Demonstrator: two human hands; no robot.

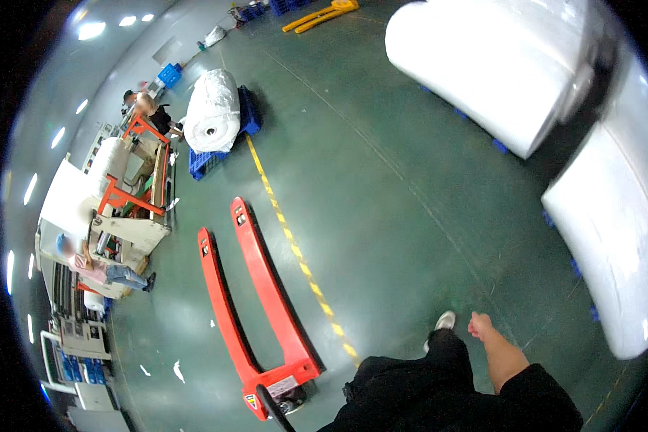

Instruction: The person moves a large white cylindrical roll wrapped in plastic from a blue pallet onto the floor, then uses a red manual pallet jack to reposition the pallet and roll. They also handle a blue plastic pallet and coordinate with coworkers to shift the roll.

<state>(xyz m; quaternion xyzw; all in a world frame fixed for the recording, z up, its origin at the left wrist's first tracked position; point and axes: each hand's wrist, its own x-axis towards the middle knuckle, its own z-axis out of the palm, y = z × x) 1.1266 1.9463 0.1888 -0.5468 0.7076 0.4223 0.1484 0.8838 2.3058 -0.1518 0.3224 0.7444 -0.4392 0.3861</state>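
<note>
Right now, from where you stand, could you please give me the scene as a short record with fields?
Left hand: not in view
Right hand: fingers curled, no object visible in it
Pallet jack: red, to the left, forks pointing away
Yellow line: on the green floor, right of the jack
Wrapped roll: on a blue pallet, beyond the forks
Large rolls: white, far right
Co-workers: two, beside a machine at left

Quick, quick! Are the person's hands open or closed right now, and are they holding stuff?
Left hand: out of view, cannot be told.
Right hand: loosely closed, nothing visible in it.
</note>
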